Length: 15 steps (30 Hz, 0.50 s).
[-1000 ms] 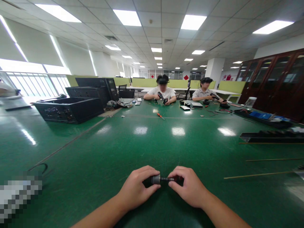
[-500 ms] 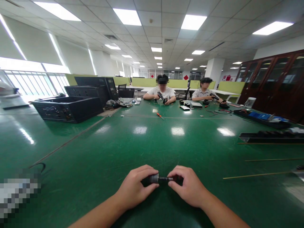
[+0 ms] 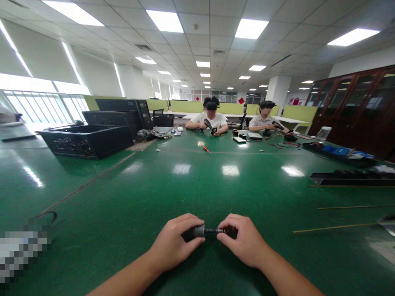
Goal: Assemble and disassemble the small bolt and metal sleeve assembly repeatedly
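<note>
We had both hands on one part, a dark gray cylinder [image 3: 199, 230] with a narrow dark shaft [image 3: 210, 230] sticking out, crosswise over the green tabletop [image 3: 185, 193], well to the near side of the orange-handled screwdriver [image 3: 206, 149]. Our left hand [image 3: 173, 242] was clamped on the cylinder, thumb below, fingers above. Our right hand [image 3: 242, 240] pinched the shaft's other end; something dark red sat behind those fingers, mostly hidden, couldn't tell what. Hands apart, shaft bridging the gap. Couldn't tell if the part touched the tabletop. Rest, relative to the screwdriver: open black computer case [image 3: 86, 142] well left, black tray [image 3: 339, 154] with blue items well right, co-worker in a white shirt [image 3: 218, 119] just beyond, holding a black handheld tool [image 3: 207, 123]
</note>
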Each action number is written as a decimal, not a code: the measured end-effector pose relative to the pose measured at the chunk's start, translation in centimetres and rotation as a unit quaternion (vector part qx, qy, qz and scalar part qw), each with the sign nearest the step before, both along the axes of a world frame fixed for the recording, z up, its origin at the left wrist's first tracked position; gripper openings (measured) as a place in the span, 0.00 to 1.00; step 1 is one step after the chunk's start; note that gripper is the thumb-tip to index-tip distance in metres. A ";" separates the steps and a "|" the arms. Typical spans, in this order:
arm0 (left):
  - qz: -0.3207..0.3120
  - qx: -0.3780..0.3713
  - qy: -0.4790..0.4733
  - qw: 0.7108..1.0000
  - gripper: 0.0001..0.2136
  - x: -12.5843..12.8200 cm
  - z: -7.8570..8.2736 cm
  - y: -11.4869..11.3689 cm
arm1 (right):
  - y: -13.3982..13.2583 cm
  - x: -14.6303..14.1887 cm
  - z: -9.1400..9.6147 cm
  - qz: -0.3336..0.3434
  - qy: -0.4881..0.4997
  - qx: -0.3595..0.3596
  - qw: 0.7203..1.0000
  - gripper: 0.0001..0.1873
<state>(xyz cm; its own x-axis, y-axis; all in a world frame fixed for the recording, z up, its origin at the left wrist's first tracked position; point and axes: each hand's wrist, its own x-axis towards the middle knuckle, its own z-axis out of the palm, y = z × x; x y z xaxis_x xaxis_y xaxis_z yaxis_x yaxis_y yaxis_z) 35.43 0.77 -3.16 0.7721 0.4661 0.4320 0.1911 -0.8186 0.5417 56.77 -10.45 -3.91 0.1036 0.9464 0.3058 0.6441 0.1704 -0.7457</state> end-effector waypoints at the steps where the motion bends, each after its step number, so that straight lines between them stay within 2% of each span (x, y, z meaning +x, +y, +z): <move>1: 0.001 0.000 0.000 1.000 0.14 0.0 0.0 0.0 | 0.0 0.0 0.0 0.000 -0.002 -0.001 1.000 0.03; 15: -0.001 0.003 -0.002 1.000 0.14 -0.1 0.1 0.1 | 0.0 0.2 0.3 -0.006 0.000 -0.001 1.000 0.03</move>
